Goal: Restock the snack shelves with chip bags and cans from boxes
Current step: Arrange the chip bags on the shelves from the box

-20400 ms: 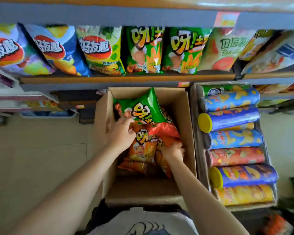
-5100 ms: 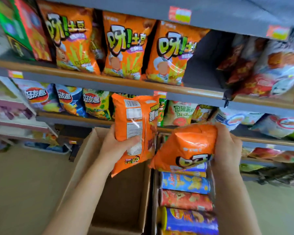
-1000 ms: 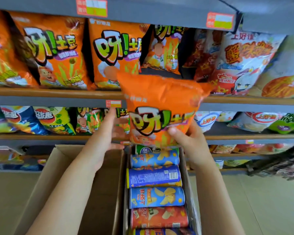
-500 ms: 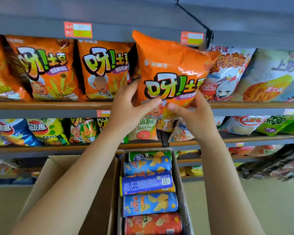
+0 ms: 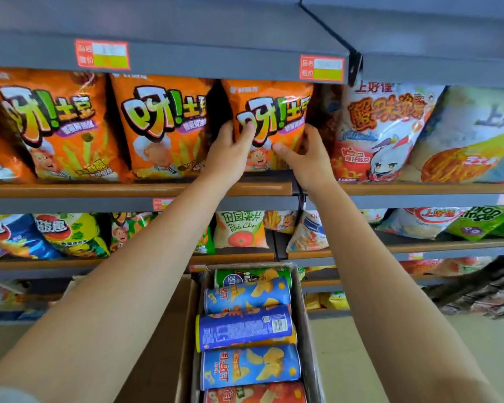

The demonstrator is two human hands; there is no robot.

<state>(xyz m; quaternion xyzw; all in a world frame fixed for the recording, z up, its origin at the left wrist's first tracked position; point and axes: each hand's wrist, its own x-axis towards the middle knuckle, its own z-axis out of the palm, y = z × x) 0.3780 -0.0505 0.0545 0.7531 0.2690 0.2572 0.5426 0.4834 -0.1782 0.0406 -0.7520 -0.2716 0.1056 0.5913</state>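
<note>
An orange chip bag (image 5: 274, 112) stands upright on the upper shelf (image 5: 128, 189), third in a row beside two matching orange bags (image 5: 163, 126). My left hand (image 5: 230, 152) grips its left edge with the thumb on the front. My right hand (image 5: 306, 158) holds its lower right corner. Below, a cardboard box (image 5: 309, 330) holds several chip cans (image 5: 245, 327) lying on their sides. A second cardboard box (image 5: 163, 373) sits left of it, mostly hidden by my left arm.
White and red snack bags (image 5: 381, 132) fill the shelf to the right of the orange bag. The shelf below (image 5: 448, 245) carries blue, yellow, white and green bags. A grey shelf with price tags (image 5: 322, 67) hangs overhead. Beige floor lies at the lower right.
Both hands have pushed the orange bag back from in front of the shelf edge into the slot, so it now stands on the shelf in line with the other orange bags.
</note>
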